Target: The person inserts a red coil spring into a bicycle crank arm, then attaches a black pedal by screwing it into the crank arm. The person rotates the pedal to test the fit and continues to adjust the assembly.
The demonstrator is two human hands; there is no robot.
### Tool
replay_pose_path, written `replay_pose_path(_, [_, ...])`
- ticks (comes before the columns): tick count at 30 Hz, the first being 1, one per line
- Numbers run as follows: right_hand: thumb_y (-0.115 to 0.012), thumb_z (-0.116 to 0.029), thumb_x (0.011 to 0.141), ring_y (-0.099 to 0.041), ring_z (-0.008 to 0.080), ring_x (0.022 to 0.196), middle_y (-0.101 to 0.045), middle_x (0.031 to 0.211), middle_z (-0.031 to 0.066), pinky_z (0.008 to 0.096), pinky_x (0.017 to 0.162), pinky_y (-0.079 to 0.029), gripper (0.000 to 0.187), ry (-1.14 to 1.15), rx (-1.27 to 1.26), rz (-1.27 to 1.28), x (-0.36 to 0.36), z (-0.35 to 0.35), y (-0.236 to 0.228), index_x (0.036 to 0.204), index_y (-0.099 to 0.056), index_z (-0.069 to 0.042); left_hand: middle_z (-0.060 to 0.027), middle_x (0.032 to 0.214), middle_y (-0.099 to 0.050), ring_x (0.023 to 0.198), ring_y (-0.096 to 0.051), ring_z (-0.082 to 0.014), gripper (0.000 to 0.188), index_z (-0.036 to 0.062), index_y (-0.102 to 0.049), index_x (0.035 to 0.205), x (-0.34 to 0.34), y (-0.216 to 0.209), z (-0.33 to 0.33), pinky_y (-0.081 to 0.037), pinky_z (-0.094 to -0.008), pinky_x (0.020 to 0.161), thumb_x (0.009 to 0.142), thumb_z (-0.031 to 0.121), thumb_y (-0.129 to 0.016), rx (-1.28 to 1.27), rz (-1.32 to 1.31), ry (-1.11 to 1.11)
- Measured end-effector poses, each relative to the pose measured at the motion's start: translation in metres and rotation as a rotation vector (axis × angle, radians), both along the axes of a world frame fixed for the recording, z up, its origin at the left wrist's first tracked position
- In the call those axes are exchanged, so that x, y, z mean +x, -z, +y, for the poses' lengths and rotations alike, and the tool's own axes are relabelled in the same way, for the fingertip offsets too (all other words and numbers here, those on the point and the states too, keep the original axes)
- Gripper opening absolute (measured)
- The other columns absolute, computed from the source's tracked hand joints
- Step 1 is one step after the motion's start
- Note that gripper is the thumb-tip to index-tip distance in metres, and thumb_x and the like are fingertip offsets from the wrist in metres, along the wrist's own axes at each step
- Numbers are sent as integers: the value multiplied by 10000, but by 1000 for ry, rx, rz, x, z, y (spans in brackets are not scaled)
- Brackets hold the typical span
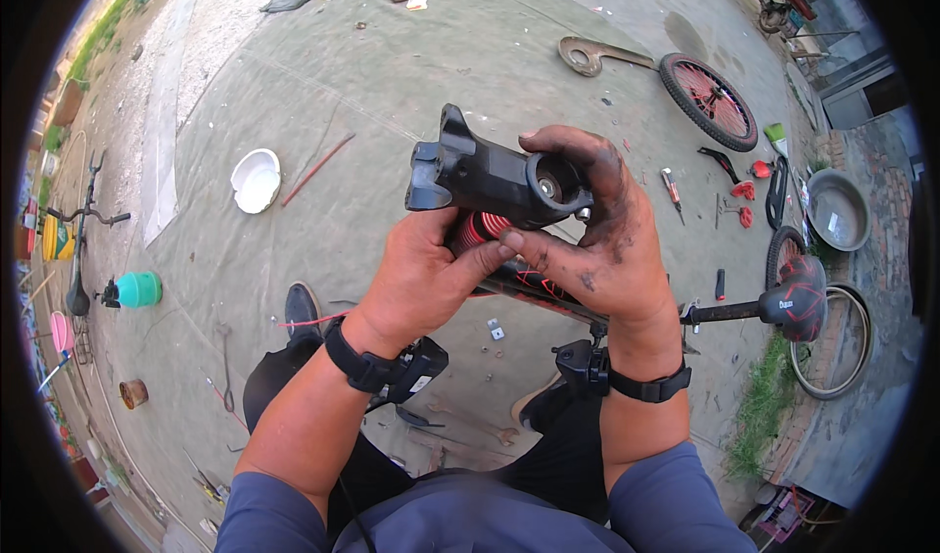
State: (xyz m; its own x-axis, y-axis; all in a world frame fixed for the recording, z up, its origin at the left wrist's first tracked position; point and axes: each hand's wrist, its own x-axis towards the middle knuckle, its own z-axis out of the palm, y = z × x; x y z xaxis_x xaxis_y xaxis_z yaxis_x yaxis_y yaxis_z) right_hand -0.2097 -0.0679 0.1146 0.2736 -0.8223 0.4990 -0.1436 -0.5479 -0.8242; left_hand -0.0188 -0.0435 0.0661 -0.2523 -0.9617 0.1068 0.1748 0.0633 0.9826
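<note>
A black bicycle handlebar stem [494, 173] is held up in front of me, its clamp end pointing left and its round steerer opening at the right. My right hand [617, 240], smudged with dark grease, curls around the stem's round end, with its thumb below, near my left thumb. My left hand [421, 274] is closed around a red ringed part [480, 230] directly under the stem; its fingers are mostly hidden. Below both hands runs a black bicycle frame [534, 284] with red markings. Its saddle [795, 303] sticks out to the right on a black post.
A spoked wheel [709, 101] lies at the far right, beside a flat metal tool [597, 53]. A screwdriver [673, 192] and a metal basin [837, 210] are on the right. To the left are a white bowl [257, 181] and a red rod [318, 168]. Wrenches [475, 424] lie between my feet.
</note>
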Motion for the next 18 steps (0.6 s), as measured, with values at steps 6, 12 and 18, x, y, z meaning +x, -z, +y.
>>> replay_pose_path(6, [-872,28,752,-675,207,1135,-675,1291,104,333,1014,-546,627,40,-27,-6,3,1,2,1327,-626,-11,-39,1283,-672,1142,-614,-114,405,31,-592,1397,7,2,0,-523,-320,992,1021,100,-725,28,-94,79])
replay_pose_path(12, [-858,18,755,-671,199,1130,-672,1291,107,324,1001,-543,616,59,-13,1,5,3,1,1322,-618,-2,-67,1077,-734,929,-645,-113,356,-3,-654,1296,2,6,1,-563,-307,837,967,68,-769,-67,-138,-31])
replay_pose_path(18, [-845,16,757,-657,184,1143,-668,1299,100,315,1010,-526,639,69,29,-44,6,4,1,1347,-603,-15,-46,1316,-669,1195,-619,-147,431,23,-601,1391,2,2,-2,-510,-344,1041,994,89,-757,3,-48,38])
